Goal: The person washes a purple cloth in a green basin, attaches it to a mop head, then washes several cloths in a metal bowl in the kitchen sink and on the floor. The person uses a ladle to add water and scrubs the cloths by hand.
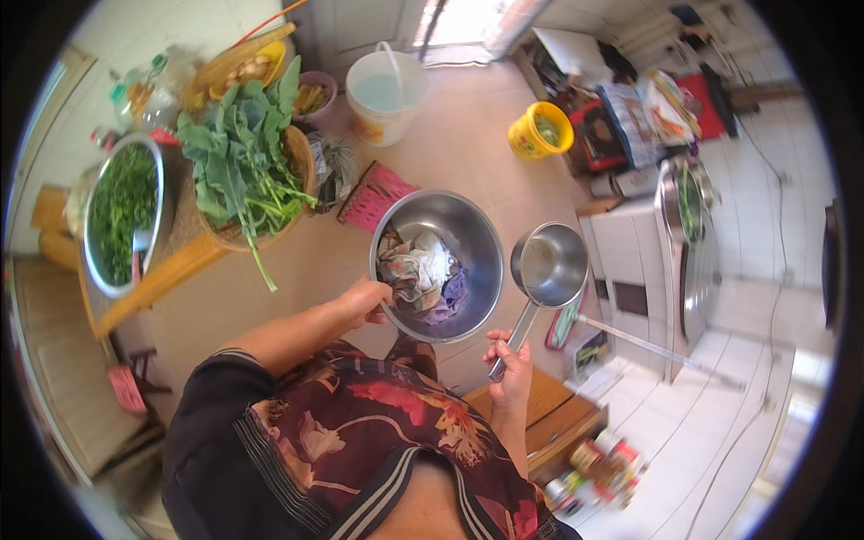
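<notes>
My left hand (370, 299) grips the rim of a stainless steel basin (482, 233) in front of my body. Inside it lie crumpled cloths: a patterned one (408, 277), a white one (432, 256) and a purple one (451, 297). To the right, my right hand (511, 358) is closed around the handle of a metal ladle-like dipper (577, 260). The dipper's bowl faces up beside the basin; whether it holds clear water I cannot tell.
On the left, a wooden table (172, 283) bears a tub of chopped greens (128, 202) and a basket with leafy stalks (239, 162). A white bucket (385, 101) and a yellow bucket (533, 135) stand on the floor ahead. A stove (634, 250) stands at right.
</notes>
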The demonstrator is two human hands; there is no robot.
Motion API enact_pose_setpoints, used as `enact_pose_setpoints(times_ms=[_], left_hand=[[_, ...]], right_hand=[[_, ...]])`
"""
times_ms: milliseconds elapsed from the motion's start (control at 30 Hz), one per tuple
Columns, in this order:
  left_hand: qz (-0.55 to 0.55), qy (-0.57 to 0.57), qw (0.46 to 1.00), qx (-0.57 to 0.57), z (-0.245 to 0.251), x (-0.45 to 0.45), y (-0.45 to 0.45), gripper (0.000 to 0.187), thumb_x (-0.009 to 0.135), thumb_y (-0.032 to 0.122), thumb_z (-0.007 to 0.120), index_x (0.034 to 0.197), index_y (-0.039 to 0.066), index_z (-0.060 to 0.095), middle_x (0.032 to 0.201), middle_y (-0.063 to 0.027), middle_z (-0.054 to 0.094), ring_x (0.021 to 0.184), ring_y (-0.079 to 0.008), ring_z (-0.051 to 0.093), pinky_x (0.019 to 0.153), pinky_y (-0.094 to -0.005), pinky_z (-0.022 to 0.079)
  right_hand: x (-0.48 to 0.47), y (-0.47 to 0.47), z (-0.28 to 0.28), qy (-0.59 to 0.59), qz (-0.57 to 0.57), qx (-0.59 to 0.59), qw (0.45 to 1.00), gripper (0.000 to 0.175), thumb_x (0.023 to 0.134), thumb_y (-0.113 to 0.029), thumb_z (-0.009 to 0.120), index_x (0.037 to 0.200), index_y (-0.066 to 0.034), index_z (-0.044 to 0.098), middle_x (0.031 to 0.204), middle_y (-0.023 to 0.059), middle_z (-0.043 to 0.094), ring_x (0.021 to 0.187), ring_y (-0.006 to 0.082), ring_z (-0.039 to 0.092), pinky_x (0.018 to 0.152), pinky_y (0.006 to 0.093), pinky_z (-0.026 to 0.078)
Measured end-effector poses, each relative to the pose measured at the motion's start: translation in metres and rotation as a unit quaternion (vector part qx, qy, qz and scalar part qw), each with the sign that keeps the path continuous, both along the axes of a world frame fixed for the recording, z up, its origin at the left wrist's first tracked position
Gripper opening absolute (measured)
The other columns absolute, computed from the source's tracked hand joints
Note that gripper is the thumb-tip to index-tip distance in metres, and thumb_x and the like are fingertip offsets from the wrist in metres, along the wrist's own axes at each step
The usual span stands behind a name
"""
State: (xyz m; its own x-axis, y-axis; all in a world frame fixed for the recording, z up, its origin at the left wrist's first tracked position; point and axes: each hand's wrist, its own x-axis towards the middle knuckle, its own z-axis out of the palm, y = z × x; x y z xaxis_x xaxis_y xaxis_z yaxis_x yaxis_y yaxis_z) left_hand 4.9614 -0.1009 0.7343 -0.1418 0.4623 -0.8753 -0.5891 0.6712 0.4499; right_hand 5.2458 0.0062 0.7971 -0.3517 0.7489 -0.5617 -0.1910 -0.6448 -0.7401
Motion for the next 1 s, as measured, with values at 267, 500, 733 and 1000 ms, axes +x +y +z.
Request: enact_pose_setpoints(times_ms=[267, 500, 733, 1000], left_hand=[[0.210, -0.002, 0.977, -0.048, -0.113, 0.046, 0.158, 0.015, 0.070, 0.007, 0.067, 0.082, 0.001, 0.060, 0.067, -0.0043, 0.047, 0.054, -0.0173, 0.048, 0.042, -0.0314, 0.047], [0.275, -0.006, 0.959, -0.075, -0.208, -0.001, 0.256, 0.037, 0.070, 0.009, 0.068, 0.103, 0.001, 0.054, 0.084, -0.0112, 0.058, 0.060, -0.0202, 0.056, 0.042, -0.0330, 0.048], [0.278, 0.124, 0.943, -0.133, -0.279, -0.086, 0.326, 0.060, 0.068, 0.011, 0.068, 0.122, -0.003, 0.044, 0.086, -0.0132, 0.061, 0.058, -0.0208, 0.059, 0.041, -0.0325, 0.051], [0.284, 0.157, 0.930, -0.173, -0.414, -0.140, 0.414, 0.072, 0.074, 0.024, 0.064, 0.137, 0.003, 0.035, 0.093, -0.0203, 0.068, 0.063, -0.0298, 0.068, 0.052, -0.0385, 0.055]], right_hand=[[-0.022, 0.254, -0.042, -0.038, 0.178, 0.040, 0.982, 0.027, 0.088, -0.002, 0.061, 0.111, -0.0068, 0.049, 0.103, 0.0149, 0.063, 0.070, 0.0137, 0.059, 0.064, 0.0305, 0.051], [-0.134, 0.332, -0.094, 0.009, 0.249, -0.028, 0.968, 0.025, 0.086, -0.001, 0.063, 0.107, -0.0059, 0.050, 0.104, 0.0164, 0.063, 0.071, 0.0153, 0.059, 0.067, 0.0319, 0.052], [-0.291, 0.413, -0.153, -0.023, 0.440, 0.067, 0.895, 0.026, 0.086, -0.007, 0.064, 0.107, -0.0022, 0.050, 0.102, 0.0169, 0.063, 0.070, 0.0150, 0.058, 0.064, 0.0296, 0.050], [-0.534, 0.510, -0.288, 0.042, 0.642, 0.092, 0.760, 0.012, 0.092, -0.011, 0.061, 0.099, -0.0067, 0.053, 0.076, 0.0061, 0.060, 0.049, 0.0093, 0.048, 0.044, 0.0230, 0.038]])
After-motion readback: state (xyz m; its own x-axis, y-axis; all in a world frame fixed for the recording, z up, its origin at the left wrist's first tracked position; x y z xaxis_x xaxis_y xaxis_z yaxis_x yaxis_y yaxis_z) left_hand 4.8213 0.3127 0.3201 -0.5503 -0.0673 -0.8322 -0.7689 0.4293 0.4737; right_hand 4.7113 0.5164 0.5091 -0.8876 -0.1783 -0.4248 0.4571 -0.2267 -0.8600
